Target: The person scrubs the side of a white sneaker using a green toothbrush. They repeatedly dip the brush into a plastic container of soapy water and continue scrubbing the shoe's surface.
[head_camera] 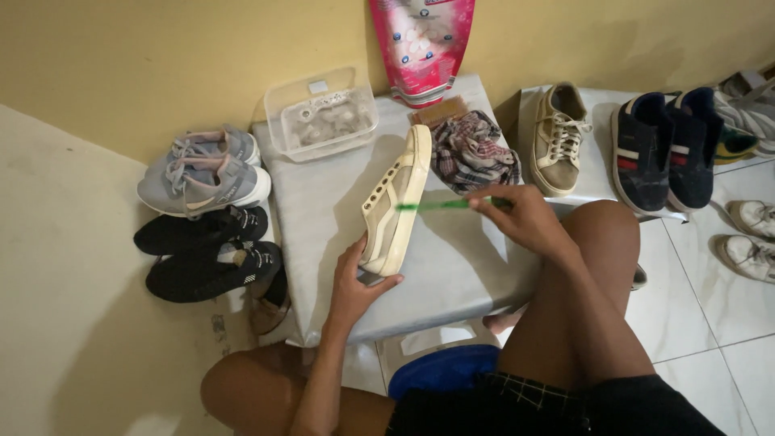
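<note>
**A:** What are you seeing, going from the left?

**B:** I'm looking at a pair of grey lace-up sneakers [206, 173] lying by the wall, with a pair of black knit sneakers [206, 250] just below them. Next comes the grey covered low table [460, 266], carrying a clear plastic tub [321, 113] at its far edge.

**A:** And the hands?

**B:** My left hand [353, 282] is clamping the heel end of a beige canvas shoe with a white rubber sole [393, 206], fingers wrapped underneath, thumb on the sole. The shoe is standing on its side on the table. My right hand [523, 218] is pinching a thin green-handled brush [444, 205] closed between fingers and thumb, its tip touching the shoe's side.

**A:** Which way is the shoe pointing?

**B:** Its long axis is running from me toward the wall, toe away and leaning slightly right, the sole edge facing right.

**A:** Any advice on handling?

**B:** I'm judging that short strokes along the sole line work best, with the left hand bracing the heel firmly so the shoe isn't rocking.

**A:** Further right?

**B:** A crumpled plaid cloth [472, 149] is lying beside the toe, a pink printed pouch [421, 44] is leaning on the wall, then a matching beige shoe [559, 137] and a pair of navy striped shoes [666, 145].
</note>
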